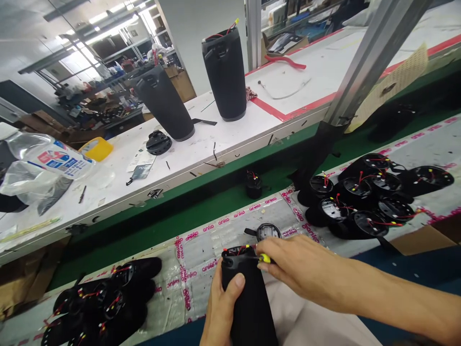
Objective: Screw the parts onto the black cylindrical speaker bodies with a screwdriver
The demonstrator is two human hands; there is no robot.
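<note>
My left hand grips a black fabric-covered cylindrical speaker body, thumb on its front, tilted in front of me. Its upper end is open, with red wires and small light connectors at the rim. My right hand is closed around a small tool with a yellow handle. A thin dark shaft seems to reach from it to the side of the speaker just below the rim; the exact kind of tool is hidden by my fingers. Just behind lies a round black cap with a strap.
Several open speaker bodies with red wires lie at left and right. On the white shelf stand two speaker bodies, a black end piece, yellow tape and a plastic jug. A metal post rises at right.
</note>
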